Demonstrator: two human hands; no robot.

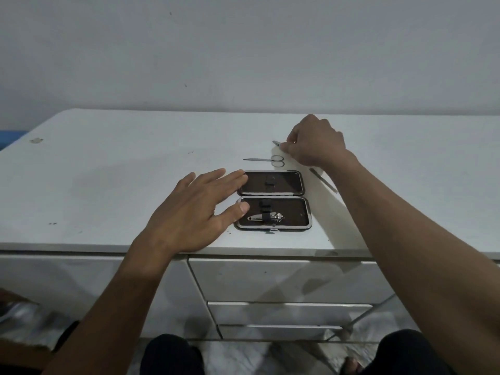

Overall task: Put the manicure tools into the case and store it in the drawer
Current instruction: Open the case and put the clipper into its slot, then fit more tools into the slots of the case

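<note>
A dark manicure case [274, 200] with a metal rim lies open flat on the white cabinet top [108, 185]. A silver nail clipper [266, 217] sits strapped in its near half; the far half holds only straps. Small scissors [266, 160] lie just behind the case. A thin nail file [323, 180] lies to the right, partly under my right forearm. My left hand [194, 212] rests open, fingertips touching the case's left edge. My right hand [313, 143] pinches a small metal tool [277, 143] on the surface behind the scissors.
Below the cabinet top are three stacked drawers [284, 280], all closed, on the right side of the front. A wall stands close behind the cabinet. My knees show at the bottom edge. A small mark lies at the far left of the top.
</note>
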